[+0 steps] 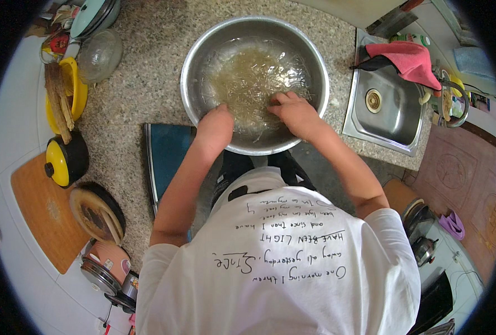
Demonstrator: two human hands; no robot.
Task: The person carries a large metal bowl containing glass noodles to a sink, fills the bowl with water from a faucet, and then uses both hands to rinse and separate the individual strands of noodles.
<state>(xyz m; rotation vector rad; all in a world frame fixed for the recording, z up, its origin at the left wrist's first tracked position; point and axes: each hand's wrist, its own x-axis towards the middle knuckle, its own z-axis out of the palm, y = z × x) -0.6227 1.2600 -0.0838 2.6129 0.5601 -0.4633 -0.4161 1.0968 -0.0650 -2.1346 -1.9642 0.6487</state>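
Note:
A large round metal basin sits at the counter's near edge, just in front of me. Thin translucent noodles, apparently glass noodles, lie tangled and wet in it. My left hand reaches over the basin's near-left rim, its fingers curled down at the edge of the noodles and mostly hidden. On the near-right side, my right hand dips bent fingers into the noodles. Its thumb and forefinger are a little apart, the other fingertips out of sight. Whether either hand grips any strands is unclear.
A steel sink with a pink cloth is at right. Along the left stand a glass bowl, a yellow basket, a black pot with a yellow lid and a wooden board. A blue-green panel lies below my left forearm.

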